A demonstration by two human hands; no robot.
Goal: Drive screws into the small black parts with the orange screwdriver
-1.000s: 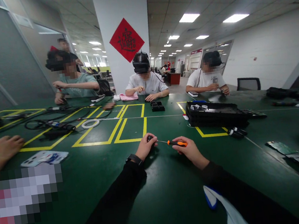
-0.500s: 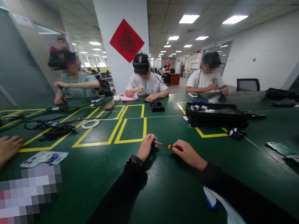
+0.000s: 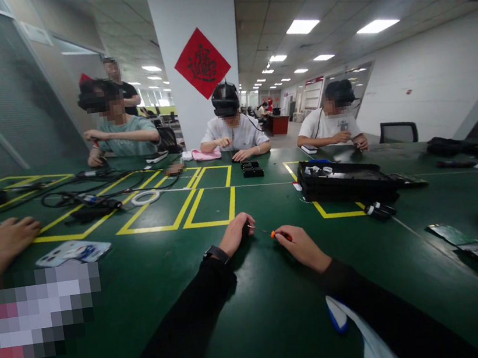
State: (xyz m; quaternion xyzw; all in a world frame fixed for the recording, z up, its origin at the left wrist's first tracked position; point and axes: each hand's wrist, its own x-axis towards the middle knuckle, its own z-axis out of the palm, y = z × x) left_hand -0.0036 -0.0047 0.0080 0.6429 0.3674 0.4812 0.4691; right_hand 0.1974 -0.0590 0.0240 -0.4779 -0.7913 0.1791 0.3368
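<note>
My right hand (image 3: 303,248) is closed around the orange-and-black handle of a screwdriver (image 3: 273,234). The thin metal shaft points left, its tip reaching the fingers of my left hand (image 3: 236,235). Those fingers are pinched together on a small dark thing, mostly hidden by the hand, so its kind is unclear. Both hands are held just above the green table (image 3: 276,297), near its middle. A dark watch (image 3: 217,254) sits on my left wrist.
A black tray (image 3: 345,180) with parts lies right of centre, beside small black parts (image 3: 379,211). Circuit boards (image 3: 451,234) rest at the right. A phone (image 3: 75,252), cables (image 3: 87,199) and a co-worker's hand (image 3: 9,238) are on the left. Several people sit across the table.
The screwdriver handle and my right hand have shifted very slightly, with the shaft still at my left fingers. In the far left background, a standing person has come further into view.
</note>
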